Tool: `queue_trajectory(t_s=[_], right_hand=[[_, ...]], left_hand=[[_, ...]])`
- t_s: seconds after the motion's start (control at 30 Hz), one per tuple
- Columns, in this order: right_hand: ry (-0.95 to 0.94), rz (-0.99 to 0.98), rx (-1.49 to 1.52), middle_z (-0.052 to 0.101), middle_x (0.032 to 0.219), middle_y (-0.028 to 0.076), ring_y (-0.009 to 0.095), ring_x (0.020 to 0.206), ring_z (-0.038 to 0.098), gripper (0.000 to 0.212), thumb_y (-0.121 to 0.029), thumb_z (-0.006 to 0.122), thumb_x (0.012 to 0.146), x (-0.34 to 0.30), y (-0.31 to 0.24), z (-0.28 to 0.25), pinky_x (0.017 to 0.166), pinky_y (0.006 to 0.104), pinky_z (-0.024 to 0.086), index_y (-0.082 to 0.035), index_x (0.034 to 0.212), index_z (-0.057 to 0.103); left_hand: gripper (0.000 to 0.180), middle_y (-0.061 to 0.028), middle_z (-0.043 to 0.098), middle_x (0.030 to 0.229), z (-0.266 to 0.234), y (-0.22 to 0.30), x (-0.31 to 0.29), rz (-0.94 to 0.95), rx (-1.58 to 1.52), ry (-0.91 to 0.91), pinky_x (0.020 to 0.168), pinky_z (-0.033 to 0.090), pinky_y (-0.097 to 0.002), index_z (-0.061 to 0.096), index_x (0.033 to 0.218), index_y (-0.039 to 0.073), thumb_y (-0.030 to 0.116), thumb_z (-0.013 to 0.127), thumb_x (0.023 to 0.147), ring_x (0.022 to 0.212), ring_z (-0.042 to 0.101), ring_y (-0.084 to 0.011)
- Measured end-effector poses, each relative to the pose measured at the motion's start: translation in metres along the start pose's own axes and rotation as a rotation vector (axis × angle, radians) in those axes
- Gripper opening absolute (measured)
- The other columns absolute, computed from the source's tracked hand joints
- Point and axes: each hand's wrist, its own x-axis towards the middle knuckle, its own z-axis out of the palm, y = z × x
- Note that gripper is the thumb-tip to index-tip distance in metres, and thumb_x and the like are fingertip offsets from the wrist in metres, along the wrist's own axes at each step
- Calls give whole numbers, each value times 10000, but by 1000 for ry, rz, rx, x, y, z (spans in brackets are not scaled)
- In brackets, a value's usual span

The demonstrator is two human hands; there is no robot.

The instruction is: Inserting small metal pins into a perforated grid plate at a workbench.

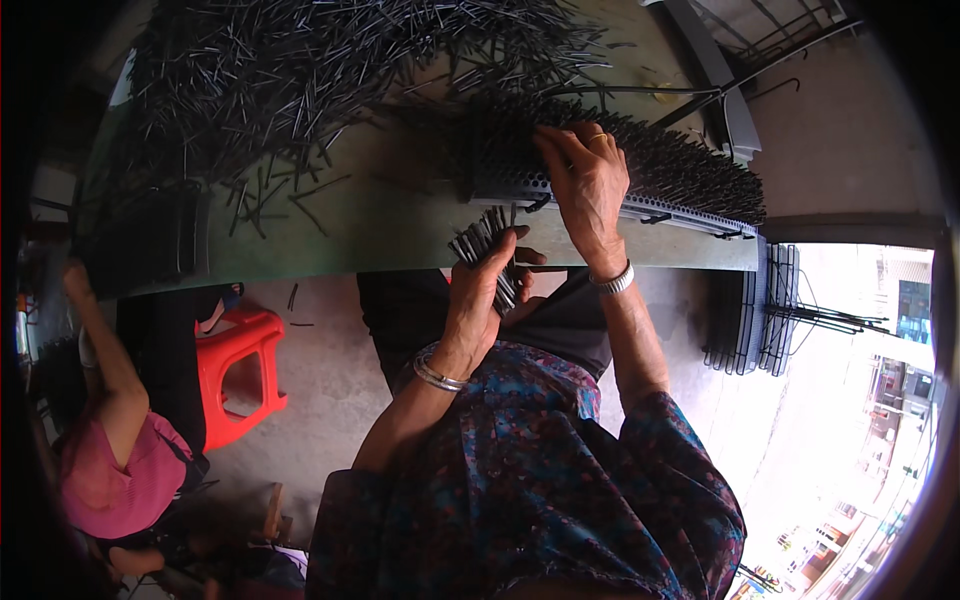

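Observation:
My left hand (474,305) is closed round a bundle of short, thin black rods (480,235), just in front of the table's near edge. Above a long perforated rack (640,207), my right hand (590,190) bends down with thumb and fingers brought together. Its fingertips are among the black rods (680,170) that stand close-packed in the rack's holes. Whatever they pinch is too small and dark to make out.
A large heap of loose black rods (330,75) covers the far left of the table (390,215). At left, a co-worker in a pink top (130,475) reaches to the table beside a red stool (240,370). More dark racks (765,310) stand at right.

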Motion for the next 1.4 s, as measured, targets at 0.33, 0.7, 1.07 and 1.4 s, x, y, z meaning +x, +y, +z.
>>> queue_trajectory(t_s=[0.33, 0.7, 1.07, 1.4], right_hand=[[-8, -15, -3, 649, 950, 69, 233, 846, 610, 193, -165, 693, 872, -14, -5, -11, 751, 336, 470, -106, 1050, 737], [-698, 504, 884, 690, 875, 85, 123, 778, 652, 201, -139, 617, 923, -32, -6, -45, 678, 269, 512, 18, 1022, 695], [-560, 496, 897, 690, 807, 66, 118, 737, 672, 100, -51, 605, 921, -28, -4, -56, 692, 247, 522, 21, 972, 653], [83, 208, 371, 697, 817, 93, 139, 774, 709, 83, 14, 636, 892, -22, 5, -27, 679, 253, 526, 14, 974, 642]], left_hand=[[276, -130, 708, 852, 3, 3, 0, 3, 18, 5, 468, 441, -241, 646, 1048, -11, 243, 652, 941, 560, 572, -113], [251, -111, 720, 915, 3, 8, -7, -52, 124, 0, 469, 426, -230, 663, 1012, 5, 235, 683, 915, 605, 599, -108], [393, -125, 713, 1012, -7, 3, 2, -121, 33, -27, 619, 567, -316, 617, 1164, 56, 381, 631, 944, 786, 682, -189], [367, -136, 693, 1031, -8, -9, 4, -165, -50, -44, 721, 577, -344, 597, 1236, 88, 341, 592, 970, 862, 684, -247]])
